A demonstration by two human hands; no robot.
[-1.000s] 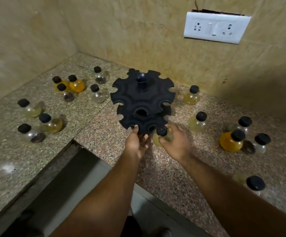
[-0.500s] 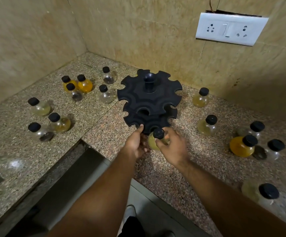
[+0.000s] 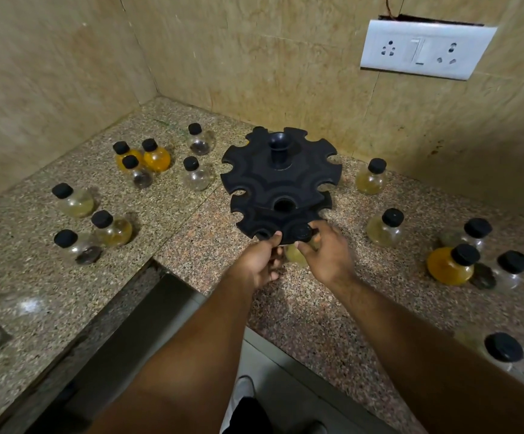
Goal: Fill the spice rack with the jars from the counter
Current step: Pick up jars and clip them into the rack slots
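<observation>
A black two-tier round spice rack [image 3: 281, 180] with notched slots stands on the granite counter [image 3: 332, 308] near the back wall. My left hand [image 3: 262, 261] grips the front edge of its lower tier. My right hand [image 3: 328, 252] holds a small round jar [image 3: 298, 253] of yellowish contents; its black cap [image 3: 302, 230] sits in a front slot of the lower tier. Several black-capped jars stand on the counter at the left, such as an orange one [image 3: 157, 158], and at the right, such as another orange one [image 3: 451, 267].
Tiled walls meet at the back corner. A white socket plate [image 3: 423, 50] hangs on the right wall. The counter's front edge cuts inward beneath my arms, with floor below. One jar [image 3: 501, 349] stands close to my right forearm.
My right hand has pushed the jar forward from just in front of the rack into a lower-tier slot. My left hand has stayed on the rack's edge.
</observation>
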